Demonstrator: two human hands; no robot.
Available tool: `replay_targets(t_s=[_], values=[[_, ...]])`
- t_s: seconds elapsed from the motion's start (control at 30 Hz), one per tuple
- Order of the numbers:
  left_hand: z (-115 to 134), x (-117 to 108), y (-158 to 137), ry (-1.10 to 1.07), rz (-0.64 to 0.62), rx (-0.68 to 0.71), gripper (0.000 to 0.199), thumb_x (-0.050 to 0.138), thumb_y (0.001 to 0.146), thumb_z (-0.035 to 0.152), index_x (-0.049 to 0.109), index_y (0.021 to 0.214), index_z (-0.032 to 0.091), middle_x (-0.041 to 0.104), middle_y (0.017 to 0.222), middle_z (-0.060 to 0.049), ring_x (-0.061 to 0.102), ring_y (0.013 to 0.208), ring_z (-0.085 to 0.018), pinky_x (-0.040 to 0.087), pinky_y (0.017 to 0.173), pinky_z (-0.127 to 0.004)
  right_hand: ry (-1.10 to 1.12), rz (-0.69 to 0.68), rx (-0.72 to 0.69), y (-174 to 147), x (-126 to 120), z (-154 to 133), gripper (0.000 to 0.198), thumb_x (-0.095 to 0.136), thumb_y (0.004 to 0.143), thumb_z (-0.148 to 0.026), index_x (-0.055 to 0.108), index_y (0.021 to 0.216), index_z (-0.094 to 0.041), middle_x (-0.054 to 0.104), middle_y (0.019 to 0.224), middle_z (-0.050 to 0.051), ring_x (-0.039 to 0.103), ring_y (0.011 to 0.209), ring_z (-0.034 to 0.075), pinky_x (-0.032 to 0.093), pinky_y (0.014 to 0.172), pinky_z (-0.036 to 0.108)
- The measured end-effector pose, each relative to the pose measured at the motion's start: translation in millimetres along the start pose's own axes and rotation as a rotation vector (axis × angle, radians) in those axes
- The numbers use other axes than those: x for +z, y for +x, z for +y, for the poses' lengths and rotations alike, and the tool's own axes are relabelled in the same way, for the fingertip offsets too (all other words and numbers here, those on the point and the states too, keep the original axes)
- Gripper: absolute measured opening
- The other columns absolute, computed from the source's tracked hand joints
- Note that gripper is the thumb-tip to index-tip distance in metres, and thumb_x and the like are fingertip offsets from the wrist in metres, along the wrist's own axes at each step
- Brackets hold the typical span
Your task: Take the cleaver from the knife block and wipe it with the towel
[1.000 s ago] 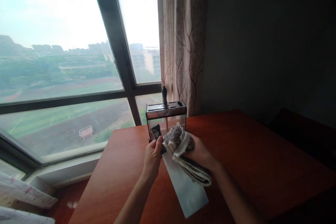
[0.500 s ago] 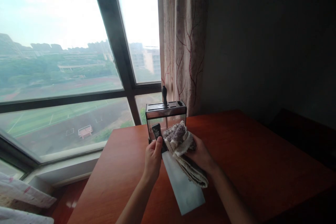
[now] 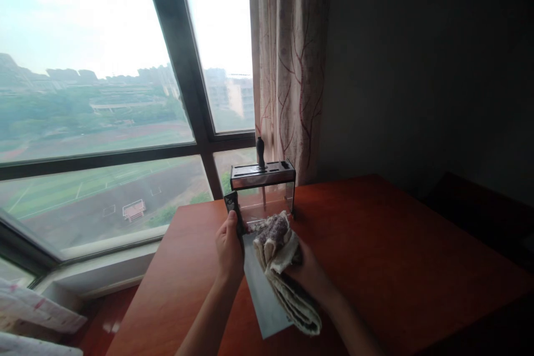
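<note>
A cleaver with a black handle and a wide pale blade slants over the table, its blade toward me. My left hand is closed round the handle, thumb on top. My right hand is closed on a bunched, folded cloth, patterned grey-white and purple. The cloth lies across the blade near the handle and covers part of it. Its lower folds hang along the blade's right side. Some fingers of my right hand are hidden behind the cloth.
Just beyond my hands, a see-through knife block stands on the reddish wooden table. A black-handled tool sticks up out of its top. A large window is at the left, and a curtain hangs behind the block.
Both hands have shifted slightly left; the cleaver now points more nearly straight toward me. The cloth has moved lower along the blade, still in my right hand.
</note>
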State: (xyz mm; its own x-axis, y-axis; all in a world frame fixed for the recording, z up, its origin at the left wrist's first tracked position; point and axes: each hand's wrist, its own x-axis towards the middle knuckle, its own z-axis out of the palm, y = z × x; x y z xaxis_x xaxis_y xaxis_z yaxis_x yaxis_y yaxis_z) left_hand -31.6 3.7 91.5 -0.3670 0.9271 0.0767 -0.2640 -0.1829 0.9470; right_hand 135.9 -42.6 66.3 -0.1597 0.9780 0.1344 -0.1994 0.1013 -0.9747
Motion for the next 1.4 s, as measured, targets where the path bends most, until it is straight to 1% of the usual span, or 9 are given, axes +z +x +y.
replay_targets(t_s=[0.23, 0.4, 0.63, 0.77, 1.03, 1.13, 1.23, 1.33, 1.4], values=[[3.9, -3.7, 5.6, -0.012, 0.043, -0.038, 0.048, 0.057, 0.074, 0.063, 0.055, 0.060, 0.016, 0.049, 0.048, 0.004, 0.041, 0.041, -0.009, 0.032, 0.042, -0.021, -0.102, -0.106, 0.012, -12.9, 1.9, -0.9, 0.050, 0.078, 0.065, -0.022, 0.060, 0.112, -0.020, 0.068, 0.111, 0.005, 0.063, 0.099, 0.024, 0.049, 0.089, 0.035], [1.4, 3.3, -5.4, 0.016, -0.007, -0.020, 0.048, 0.059, 0.074, 0.061, 0.052, 0.057, 0.016, 0.048, 0.049, 0.004, 0.041, 0.044, -0.009, 0.033, 0.045, -0.021, -0.197, -0.070, -0.048, -0.1, 5.4, -15.4, 0.038, 0.076, 0.066, -0.022, 0.062, 0.101, -0.018, 0.070, 0.091, 0.002, 0.064, 0.092, 0.023, 0.051, 0.084, 0.033], [-4.3, 3.0, -8.4, 0.005, -0.068, -0.034, 0.044, 0.061, 0.075, 0.056, 0.053, 0.060, 0.016, 0.049, 0.052, 0.004, 0.043, 0.048, -0.010, 0.034, 0.047, -0.021, -0.131, -0.044, -0.068, 8.4, 12.8, -22.5, 0.041, 0.077, 0.065, -0.023, 0.062, 0.102, -0.020, 0.070, 0.095, 0.002, 0.064, 0.091, 0.022, 0.051, 0.084, 0.033], [0.0, -2.9, 0.3, -0.010, 0.046, -0.037, 0.045, 0.060, 0.072, 0.059, 0.054, 0.059, 0.016, 0.050, 0.049, 0.004, 0.043, 0.044, -0.010, 0.034, 0.044, -0.022, -0.137, -0.035, -0.034, 0.3, 11.0, -10.9, 0.043, 0.077, 0.066, -0.024, 0.062, 0.106, -0.019, 0.071, 0.095, 0.003, 0.064, 0.095, 0.023, 0.050, 0.087, 0.034], [15.0, -16.6, 16.4, -0.119, 0.403, -0.060, 0.045, 0.059, 0.070, 0.059, 0.055, 0.062, 0.016, 0.051, 0.049, 0.004, 0.045, 0.040, -0.010, 0.036, 0.040, -0.023, -0.025, -0.173, 0.050, -19.5, -2.8, -1.5, 0.051, 0.076, 0.067, -0.023, 0.058, 0.115, -0.020, 0.068, 0.111, 0.005, 0.062, 0.104, 0.025, 0.048, 0.091, 0.036], [9.7, -17.1, 19.1, -0.189, 0.502, -0.051, 0.043, 0.058, 0.070, 0.058, 0.053, 0.065, 0.017, 0.051, 0.051, 0.005, 0.046, 0.041, -0.010, 0.038, 0.042, -0.024, -0.009, -0.058, 0.059, -20.7, -6.5, 5.9, 0.055, 0.079, 0.063, -0.025, 0.059, 0.114, -0.020, 0.068, 0.113, 0.006, 0.061, 0.107, 0.026, 0.046, 0.095, 0.038], [5.3, -14.3, 17.3, -0.246, 0.496, -0.073, 0.040, 0.057, 0.071, 0.057, 0.051, 0.068, 0.017, 0.051, 0.053, 0.006, 0.047, 0.043, -0.010, 0.041, 0.044, -0.024, 0.008, 0.147, 0.044, -18.3, -12.7, 15.2, 0.056, 0.082, 0.057, -0.031, 0.062, 0.108, -0.019, 0.070, 0.108, 0.008, 0.064, 0.102, 0.028, 0.048, 0.093, 0.040], [5.0, -12.4, 12.1, -0.255, 0.371, -0.094, 0.038, 0.059, 0.071, 0.054, 0.053, 0.069, 0.017, 0.052, 0.055, 0.005, 0.047, 0.045, -0.009, 0.039, 0.044, -0.021, 0.079, 0.320, 0.002, -12.9, -24.2, 19.8, 0.056, 0.081, 0.057, -0.038, 0.062, 0.106, -0.018, 0.071, 0.105, 0.009, 0.065, 0.098, 0.029, 0.050, 0.088, 0.040], [6.1, -13.5, 8.1, -0.237, 0.191, -0.097, 0.034, 0.064, 0.070, 0.048, 0.053, 0.066, 0.016, 0.050, 0.053, 0.006, 0.041, 0.041, -0.006, 0.033, 0.040, -0.018, 0.154, 0.411, -0.017, -8.1, -33.3, 19.0, 0.056, 0.078, 0.061, -0.041, 0.061, 0.109, -0.019, 0.071, 0.102, 0.008, 0.066, 0.095, 0.029, 0.053, 0.083, 0.040]])
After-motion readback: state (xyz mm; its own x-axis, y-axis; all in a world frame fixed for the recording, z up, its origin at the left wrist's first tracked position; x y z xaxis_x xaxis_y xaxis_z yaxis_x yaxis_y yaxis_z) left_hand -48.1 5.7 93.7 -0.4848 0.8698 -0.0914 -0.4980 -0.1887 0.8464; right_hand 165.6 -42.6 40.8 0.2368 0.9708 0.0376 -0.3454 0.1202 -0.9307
